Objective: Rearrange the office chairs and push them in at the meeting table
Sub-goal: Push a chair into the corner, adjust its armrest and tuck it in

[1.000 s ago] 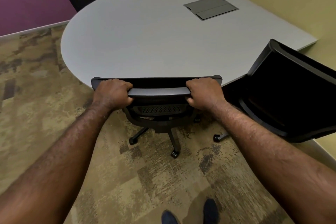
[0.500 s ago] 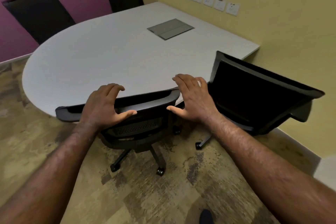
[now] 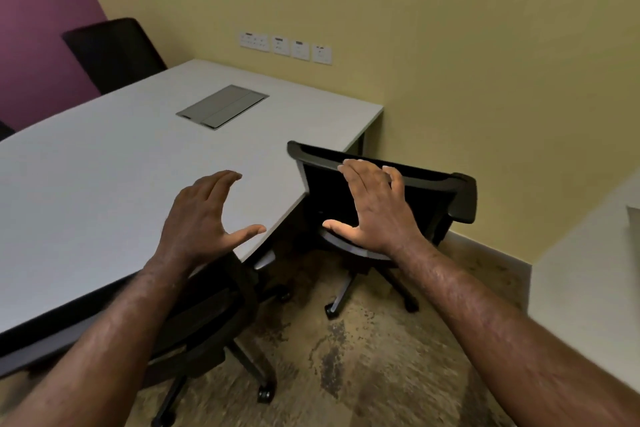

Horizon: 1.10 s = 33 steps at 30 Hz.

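A grey meeting table (image 3: 104, 184) fills the left half of the view. One black office chair (image 3: 207, 315) is tucked under its near edge, below my left forearm. A second black chair (image 3: 433, 191) stands angled at the table's right corner, its backrest toward me. My right hand (image 3: 374, 211) hovers in front of that backrest with fingers spread, fingertips near its top rail. Over the table edge my left hand (image 3: 204, 218) is open and holds nothing. A third black chair (image 3: 114, 52) stands at the far side by the purple wall.
A metal cable hatch (image 3: 221, 106) is set in the tabletop. Wall sockets (image 3: 287, 47) line the yellow wall behind. A white surface (image 3: 588, 270) juts in at the right edge. Patterned carpet (image 3: 329, 357) lies between the chairs.
Both hands have let go of the first chair's backrest, which now sits pushed under the table. My view has turned right, and both open hands have moved toward the angled second chair.
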Tool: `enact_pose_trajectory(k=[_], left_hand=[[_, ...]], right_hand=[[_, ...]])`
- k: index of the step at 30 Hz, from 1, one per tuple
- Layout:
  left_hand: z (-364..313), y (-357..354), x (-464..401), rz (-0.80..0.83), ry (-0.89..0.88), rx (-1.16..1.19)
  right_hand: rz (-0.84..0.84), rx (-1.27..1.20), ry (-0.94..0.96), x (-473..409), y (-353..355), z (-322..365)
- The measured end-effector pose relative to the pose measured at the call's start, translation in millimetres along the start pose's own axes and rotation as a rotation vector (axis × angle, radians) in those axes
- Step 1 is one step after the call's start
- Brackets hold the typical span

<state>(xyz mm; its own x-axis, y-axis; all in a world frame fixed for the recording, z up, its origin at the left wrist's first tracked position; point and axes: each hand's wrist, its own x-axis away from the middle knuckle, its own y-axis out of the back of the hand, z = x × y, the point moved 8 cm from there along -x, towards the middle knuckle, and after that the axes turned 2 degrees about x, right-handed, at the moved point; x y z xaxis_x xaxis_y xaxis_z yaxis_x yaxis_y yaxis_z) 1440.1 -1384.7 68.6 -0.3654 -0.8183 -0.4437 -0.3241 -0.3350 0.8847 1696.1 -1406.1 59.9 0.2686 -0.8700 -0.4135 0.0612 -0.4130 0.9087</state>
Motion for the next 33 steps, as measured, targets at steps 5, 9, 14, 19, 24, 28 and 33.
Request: enact_pose_trajectory(k=[5, 9, 14, 19, 24, 28, 33], left_hand=[[-38.7, -28.0, -48.7, 0.017, -0.047, -0.011], [-57.3, -54.4, -75.5, 0.051, -0.065, -0.011], [-70.5, -89.6, -105.4, 0.100, -0.099, -0.002], [-84.1, -132.0, -138.8, 0.173, -0.152, 0.071], [-98.1, -173.1, -165.0, 0.266, -0.243, 0.108], [-105.4, -192.4, -178.3, 0.270, -0.325, 0.058], [-105.3, -200.3, -182.0, 0.262, -0.312, 0.017]], right_hand=[[-0.007, 0.015, -0.035, -4.1, -9.3, -56.3], [0.017, 0.027, -0.088, -8.9, -26.4, -92.3], [0.029, 0.019, -0.131, -7.5, -49.2, -119.0], [0.126, 0.024, -0.201, -2.9, -77.6, -141.9], [0.179, 0.063, -0.236, 1.1, -90.8, -154.2], [0.242, 0.079, -0.309, -8.2, -96.6, -166.1], [0.335, 0.133, -0.349, -16.3, -105.5, -169.4]])
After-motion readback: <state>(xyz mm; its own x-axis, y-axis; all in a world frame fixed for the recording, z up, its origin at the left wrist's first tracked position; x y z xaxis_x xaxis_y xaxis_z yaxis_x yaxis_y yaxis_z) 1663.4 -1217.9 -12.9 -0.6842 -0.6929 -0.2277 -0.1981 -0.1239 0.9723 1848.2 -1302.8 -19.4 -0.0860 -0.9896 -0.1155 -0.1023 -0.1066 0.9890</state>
